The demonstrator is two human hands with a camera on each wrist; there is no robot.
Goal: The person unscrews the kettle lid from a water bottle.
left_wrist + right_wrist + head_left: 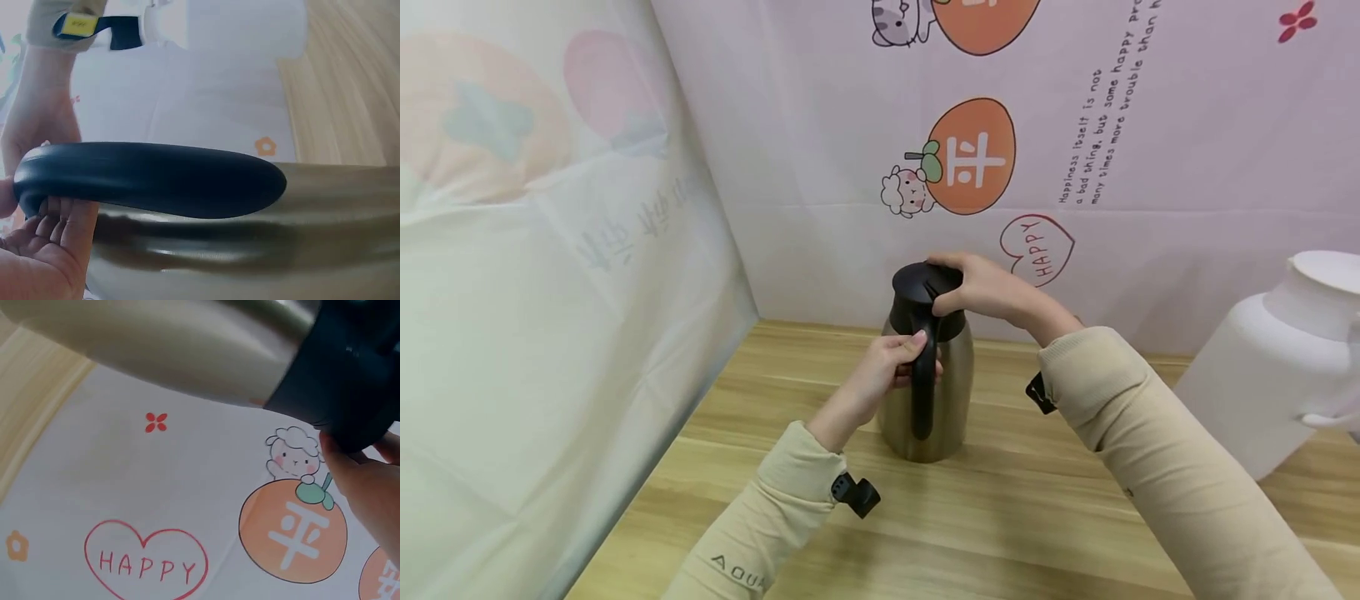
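A steel thermal jug with a black collar and black handle stands upright on the wooden table. My left hand grips the upper part of the handle, thumb on its outer face and fingers passing through the gap behind it. Over the top, my right hand holds the black lid from its right side, with the thumb near the handle and fingers round the far edge. In the left wrist view the handle crosses in front of the steel body. The right wrist view shows fingers against the black top.
To the right stands a large white jug-shaped container with a lid. Behind the wooden table hangs a white printed cloth, close to the jug. Another pale cloth drapes along the left side.
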